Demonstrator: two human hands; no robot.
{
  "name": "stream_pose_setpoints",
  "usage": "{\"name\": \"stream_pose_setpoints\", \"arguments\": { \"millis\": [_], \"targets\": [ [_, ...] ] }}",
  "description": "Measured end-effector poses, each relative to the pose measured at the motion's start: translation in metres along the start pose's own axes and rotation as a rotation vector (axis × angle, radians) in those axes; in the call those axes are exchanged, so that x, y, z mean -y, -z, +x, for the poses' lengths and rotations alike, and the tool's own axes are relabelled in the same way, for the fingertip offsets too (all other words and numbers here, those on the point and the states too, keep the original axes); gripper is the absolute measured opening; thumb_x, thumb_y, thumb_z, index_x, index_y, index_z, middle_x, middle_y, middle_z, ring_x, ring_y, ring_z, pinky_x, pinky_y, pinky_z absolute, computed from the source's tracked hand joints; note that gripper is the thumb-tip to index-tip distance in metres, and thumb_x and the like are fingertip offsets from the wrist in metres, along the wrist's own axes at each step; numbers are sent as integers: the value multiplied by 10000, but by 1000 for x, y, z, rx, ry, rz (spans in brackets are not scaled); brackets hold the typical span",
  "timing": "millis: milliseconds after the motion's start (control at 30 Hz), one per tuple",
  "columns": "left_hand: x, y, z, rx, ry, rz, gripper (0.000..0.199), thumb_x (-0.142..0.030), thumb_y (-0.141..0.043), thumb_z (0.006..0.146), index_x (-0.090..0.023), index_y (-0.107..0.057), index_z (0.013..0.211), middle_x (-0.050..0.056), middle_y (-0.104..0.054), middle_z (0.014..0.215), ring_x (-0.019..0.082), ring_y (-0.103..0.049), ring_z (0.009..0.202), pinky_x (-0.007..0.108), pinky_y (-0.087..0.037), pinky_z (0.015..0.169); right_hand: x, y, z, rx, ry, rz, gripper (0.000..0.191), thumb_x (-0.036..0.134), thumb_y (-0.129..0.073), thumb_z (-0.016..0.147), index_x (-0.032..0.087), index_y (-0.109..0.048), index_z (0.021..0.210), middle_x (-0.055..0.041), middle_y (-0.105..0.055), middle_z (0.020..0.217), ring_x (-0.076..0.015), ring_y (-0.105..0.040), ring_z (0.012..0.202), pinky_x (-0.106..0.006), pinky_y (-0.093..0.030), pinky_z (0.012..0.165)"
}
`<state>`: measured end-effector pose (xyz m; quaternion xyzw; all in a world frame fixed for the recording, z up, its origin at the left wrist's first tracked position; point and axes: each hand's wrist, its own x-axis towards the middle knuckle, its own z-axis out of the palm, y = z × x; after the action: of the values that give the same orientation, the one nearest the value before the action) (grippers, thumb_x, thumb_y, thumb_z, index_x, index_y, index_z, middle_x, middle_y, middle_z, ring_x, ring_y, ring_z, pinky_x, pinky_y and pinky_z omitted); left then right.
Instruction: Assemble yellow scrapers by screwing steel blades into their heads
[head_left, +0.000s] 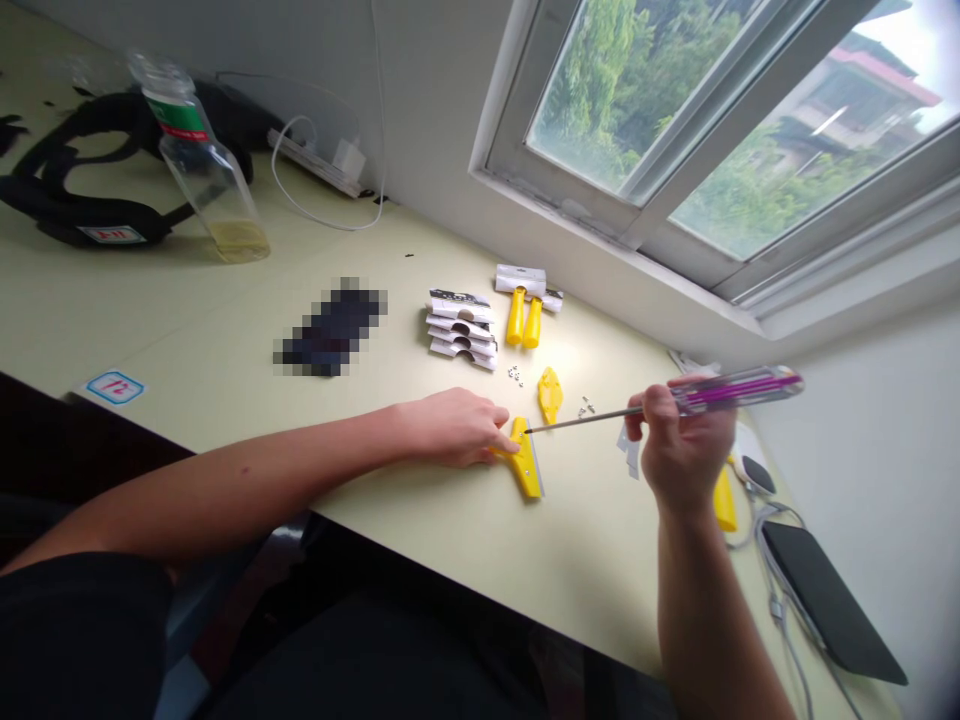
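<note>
My left hand [461, 428] grips the handle of a yellow scraper [526, 465], which lies on the table with a thin metal blade along its right edge. Small screws show on the scraper's head. In my right hand [686, 440] is a screwdriver [739, 390] with a clear and purple handle. Its shaft points left, and the tip is at the upper part of the scraper head; whether it sits in a screw I cannot tell. A loose yellow scraper plate [550, 396] lies just beyond, with small nuts [515, 375] and screws [586, 405] on either side.
Stacked white card sleeves [463, 330] and packaged yellow-handled scrapers [525, 308] lie toward the window. At left are a blurred dark object [334, 330], a bottle [214, 190] and a black headset [97, 215]. Cables [780, 590] and a black tablet-like slab [832, 600] lie right.
</note>
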<state>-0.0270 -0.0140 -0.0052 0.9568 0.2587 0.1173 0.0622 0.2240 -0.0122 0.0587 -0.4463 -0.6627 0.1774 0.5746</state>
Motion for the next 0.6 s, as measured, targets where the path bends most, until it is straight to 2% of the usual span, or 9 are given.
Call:
{"name": "stream_pose_setpoints", "arguments": {
  "millis": [333, 467, 600],
  "targets": [
    [-1, 1, 0, -4, -2, -17, 304, -330, -632, 899, -359, -667, 1199, 17, -620, 863, 139, -578, 696, 266, -273, 511, 0, -2, -3, 2, -9, 14, 251, 335, -651, 871, 202, -441, 906, 68, -573, 561, -94, -486, 352, -226, -385, 345],
    [-2, 2, 1, 2, 2, -13, 289, -322, -625, 902, -348, -676, 1185, 24, -620, 854, 139, -573, 685, 259, -284, 511, 2, 3, -1, 7, -78, -66, 274, 378, -667, 853, 190, -473, 901, 63, -561, 563, -93, -489, 367, -222, -387, 359],
    [-4, 5, 2, 12, 1, -1, 280, -325, -610, 911, -343, -681, 1181, 27, -614, 840, 140, -574, 680, 261, -304, 514, 7, 9, 8, 130, -95, -139, 266, 375, -707, 809, 185, -553, 914, 3, -628, 752, -108, -589, 565, -243, -497, 511]
  ]
}}
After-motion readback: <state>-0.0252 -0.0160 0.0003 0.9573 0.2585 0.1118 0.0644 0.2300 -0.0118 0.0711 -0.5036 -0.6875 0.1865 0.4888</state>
